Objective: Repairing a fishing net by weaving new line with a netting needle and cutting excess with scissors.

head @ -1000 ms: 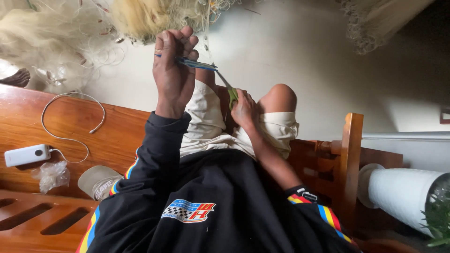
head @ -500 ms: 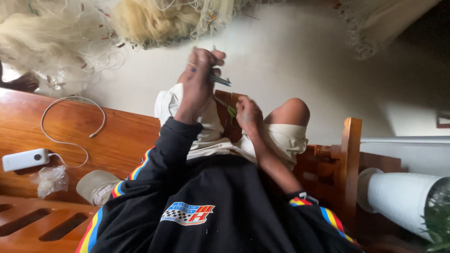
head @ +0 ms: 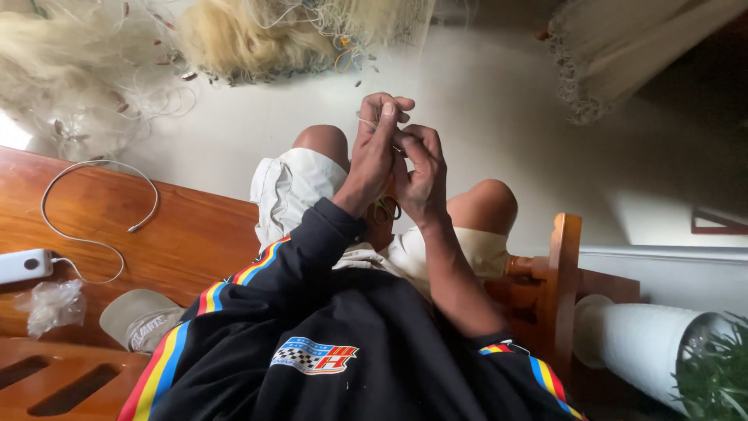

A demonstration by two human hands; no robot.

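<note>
thin line (head: 366, 123) — pinched in left hand (head: 375, 152); right hand (head: 421, 173) curled shut against it.

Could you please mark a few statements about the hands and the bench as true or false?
1. The left hand and right hand are raised together above the knees. True.
2. A cap lies on the wooden bench. True.
3. The right hand rests on the white power bank. False: the hand is far away from it.
4. The heap of netting lies on the bench. False: it lies on the floor.
</note>
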